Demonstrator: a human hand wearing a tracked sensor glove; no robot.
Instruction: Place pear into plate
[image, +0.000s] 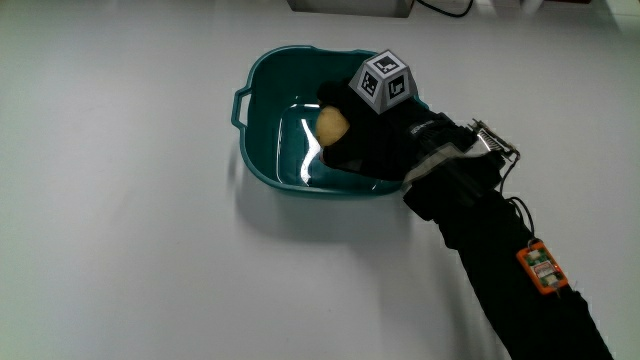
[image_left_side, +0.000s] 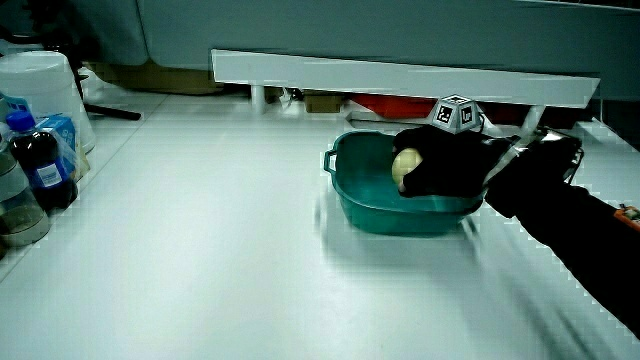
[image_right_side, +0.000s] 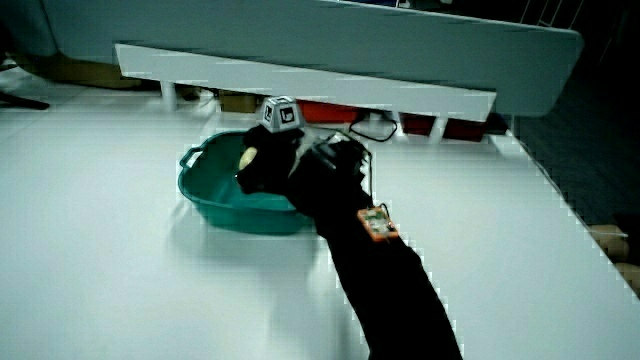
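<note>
- The hand (image: 375, 140) reaches into the teal plate (image: 262, 150), centre of frame, fingers closed around the pear (image: 332, 124).
- In both side views the pear (image_left_side: 405, 165) (image_right_side: 248, 157) sits inside the rim.
- Risk: releasing high, letting the pear roll on the glossy floor.
- Risk: forearm lifting the rim on withdrawal.

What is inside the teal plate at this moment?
Inside the teal plate is the hand, its fingers closed on the pear. The hand covers the plate's bottom beneath it, so that part cannot be seen.
</note>
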